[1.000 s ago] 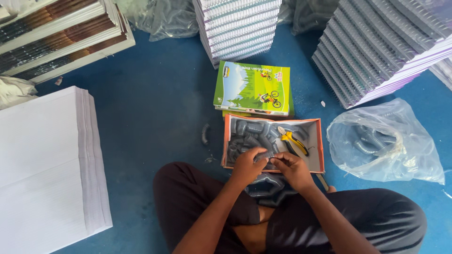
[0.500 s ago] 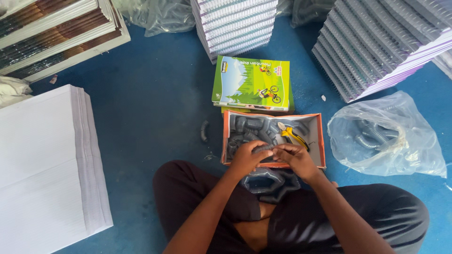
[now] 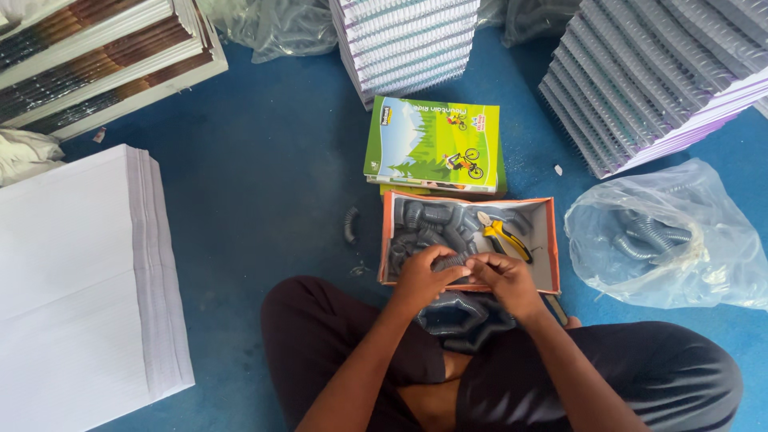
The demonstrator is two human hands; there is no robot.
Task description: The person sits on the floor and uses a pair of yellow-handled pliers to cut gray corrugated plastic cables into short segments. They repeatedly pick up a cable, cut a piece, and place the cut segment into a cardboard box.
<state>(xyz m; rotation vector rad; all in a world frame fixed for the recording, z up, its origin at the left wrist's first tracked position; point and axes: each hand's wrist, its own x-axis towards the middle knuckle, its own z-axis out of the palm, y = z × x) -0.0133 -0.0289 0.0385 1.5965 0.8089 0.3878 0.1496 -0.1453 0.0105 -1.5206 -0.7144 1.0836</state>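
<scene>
I sit cross-legged on a blue floor. My left hand (image 3: pixel 424 276) and my right hand (image 3: pixel 502 278) meet over the near edge of an open orange cardboard box (image 3: pixel 549 240), together pinching a short grey spiral binding coil (image 3: pixel 450 262). The box holds several more grey coils (image 3: pixel 428 218) and yellow-handled pliers (image 3: pixel 502 234). More coils (image 3: pixel 456 316) lie in my lap beneath the hands. A green-covered notebook (image 3: pixel 436 144) lies flat just beyond the box.
A clear plastic bag of grey coils (image 3: pixel 664 236) lies to the right. Stacks of spiral-bound notebooks stand at the back centre (image 3: pixel 404 44) and back right (image 3: pixel 656 76). A tall white paper stack (image 3: pixel 76 272) is on the left. One loose coil (image 3: pixel 350 225) lies on the floor.
My hands have stayed at the box's near edge, shifting slightly as they work the coil. The view has tilted a little.
</scene>
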